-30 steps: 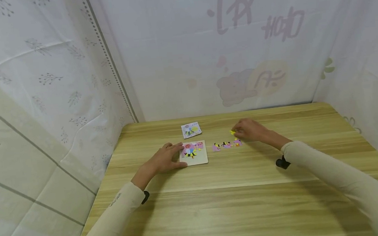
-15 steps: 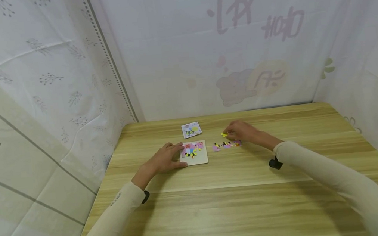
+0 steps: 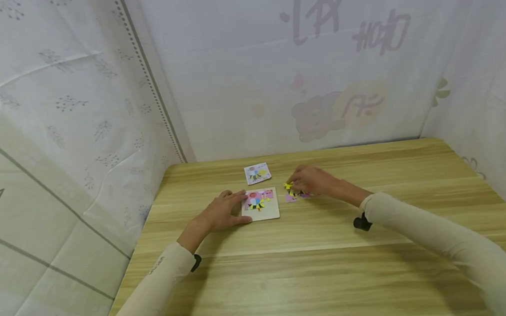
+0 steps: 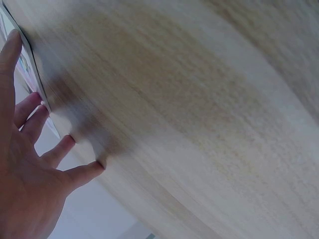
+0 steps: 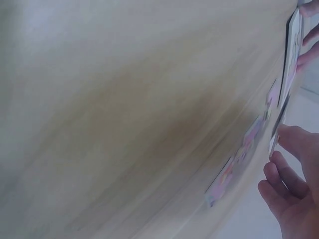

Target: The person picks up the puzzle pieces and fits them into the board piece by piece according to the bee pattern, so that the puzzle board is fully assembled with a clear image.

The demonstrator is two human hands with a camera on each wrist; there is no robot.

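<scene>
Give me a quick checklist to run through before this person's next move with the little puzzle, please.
1. Yellow piece secure: ok, pinched by the right hand.
2. Board steadied: ok, the left hand touches its left side.
3. Room on the board: ok, bare areas show along its bottom and right.
4. Picture card visible: ok, it lies beyond the board with nothing covering it.
5. Loose pieces off the board: ok, three lie on the table in the right wrist view.
6. Yellow piece turned to fit: cannot tell, it is too small and partly hidden by fingers.
</scene>
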